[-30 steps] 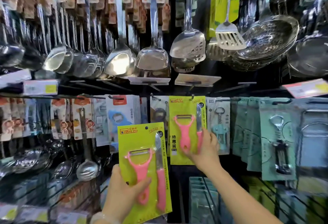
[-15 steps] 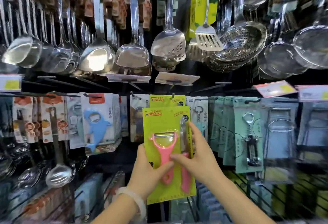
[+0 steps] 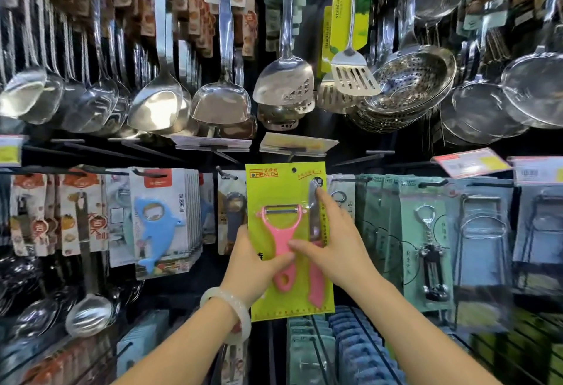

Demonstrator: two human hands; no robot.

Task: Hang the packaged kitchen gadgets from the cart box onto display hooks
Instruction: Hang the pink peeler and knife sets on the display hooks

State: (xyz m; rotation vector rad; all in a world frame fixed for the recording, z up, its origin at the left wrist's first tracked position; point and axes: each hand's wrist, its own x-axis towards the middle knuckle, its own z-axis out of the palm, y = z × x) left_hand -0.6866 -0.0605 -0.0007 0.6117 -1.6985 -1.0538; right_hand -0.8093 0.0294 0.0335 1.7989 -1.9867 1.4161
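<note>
A: We have the yellow-green card pack [image 3: 289, 241] up in front of us, just below centre. Our left hand [image 3: 257, 266] grips its lower left edge, thumb curled over the pink peeler [image 3: 281, 244]. Our right hand [image 3: 332, 247] lies on the right half with fingers fairly straight, forefinger reaching up toward one o'clock beside the pink-handled knife [image 3: 315, 250], thumb pressing across at nine o'clock.

B: And the hang hole [image 3: 294, 169]?

A: At twelve o'clock on the card, right up at the level of the hook row. We can't tell whether a hook is through it.

B: So what could go wrong?

A: In our judgement, if the hole misses the prong and we loosen off, the pack drops down onto the wire racks [image 3: 335, 345] at six o'clock. Pushing hard off-line could tear the card at the hole, or knock the neighbouring corkscrew packs [image 3: 426, 241] at three o'clock.

B: What about containers? The cart box?

A: Not in view. The wire racks below hold stacked packets, too blurred to name. Farther back at eleven o'clock hang the steel ladles [image 3: 155, 101]; at one o'clock the nested perforated strainers [image 3: 411, 80] sit one inside another, holding nothing else we can see.
</note>
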